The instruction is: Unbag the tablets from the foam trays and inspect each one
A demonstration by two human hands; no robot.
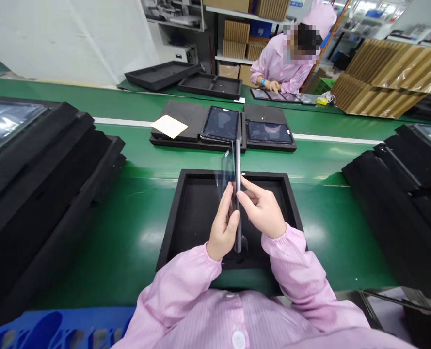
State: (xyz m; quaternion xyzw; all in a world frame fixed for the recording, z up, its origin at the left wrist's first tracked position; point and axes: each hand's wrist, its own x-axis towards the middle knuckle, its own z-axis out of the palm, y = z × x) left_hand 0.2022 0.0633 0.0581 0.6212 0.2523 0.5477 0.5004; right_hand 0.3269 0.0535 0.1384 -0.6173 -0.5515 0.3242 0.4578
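A tablet [238,167] stands on edge between my hands, its thin grey side turned up toward me. My left hand [223,228] is closed on the screen side, where a clear film [223,169] seems to stand a little off the glass. On the other side my right hand [261,206] grips the tablet with thumb and fingers. Beneath both hands lies a black foam tray [197,208], its far rim and sides showing. Part of the tablet's lower half is hidden by my left hand.
Behind the tray, black foam trays hold a tablet [220,123] and another tablet [269,132], with a yellow-edged paper [169,126] beside them. Stacked black trays flank me at left [55,194] and right [400,194]. A co-worker [284,63] handles tablets across the green bench [142,218].
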